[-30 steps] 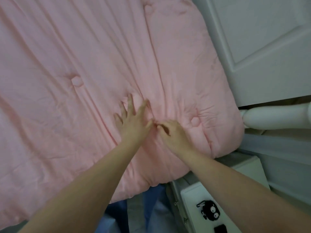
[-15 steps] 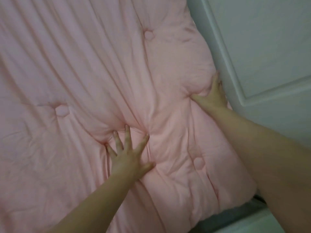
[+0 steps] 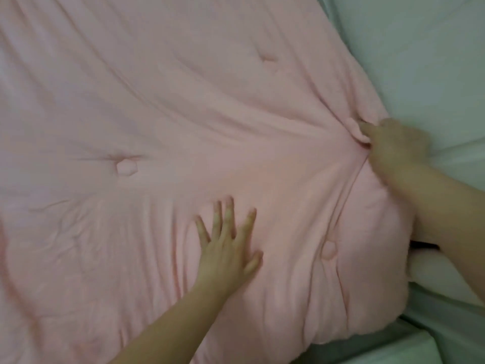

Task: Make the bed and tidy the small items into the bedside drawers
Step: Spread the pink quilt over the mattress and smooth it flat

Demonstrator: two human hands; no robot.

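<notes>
**Pink comforter, both hands on it**

Pink comforter fills most of the view, spread over the bed, tufted and creased — folds run toward its right edge. Pale green-white panel lies just beside that edge. Left hand rests flat on the comforter, fingers straight and spread. Right hand at the edge — its grip clamped on a bunched fold of fabric. Frame is blurred.
</notes>
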